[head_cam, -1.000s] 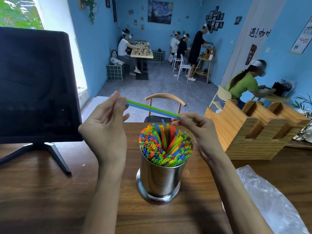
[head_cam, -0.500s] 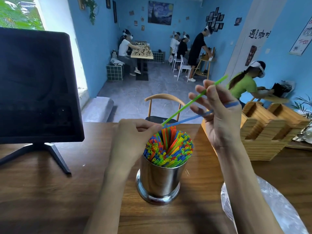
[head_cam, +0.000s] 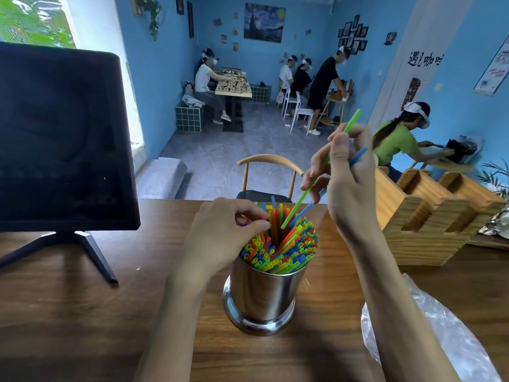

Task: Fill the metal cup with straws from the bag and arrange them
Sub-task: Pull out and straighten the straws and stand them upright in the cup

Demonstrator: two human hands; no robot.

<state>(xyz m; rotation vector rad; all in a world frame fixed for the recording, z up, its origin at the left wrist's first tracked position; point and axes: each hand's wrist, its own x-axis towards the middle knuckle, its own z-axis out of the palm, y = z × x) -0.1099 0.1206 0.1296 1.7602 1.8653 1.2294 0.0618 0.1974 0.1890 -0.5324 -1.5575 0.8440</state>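
Straws (head_cam: pixel 278 248) in cup (head_cam: pixel 261 293), monitor (head_cam: pixel 60 139) left, bag (head_cam: pixel 446 334) right.

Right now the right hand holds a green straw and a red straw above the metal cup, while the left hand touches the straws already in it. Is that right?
Not quite. The head view shows the right hand holding a green straw and a blue straw, not a red one, above the metal cup. The left hand does touch the straws in it.

A dark monitor (head_cam: pixel 59 136) stands left on the wooden desk (head_cam: pixel 68 312), a slotted wooden box (head_cam: pixel 429 216) right, a chair (head_cam: pixel 268 175) behind.
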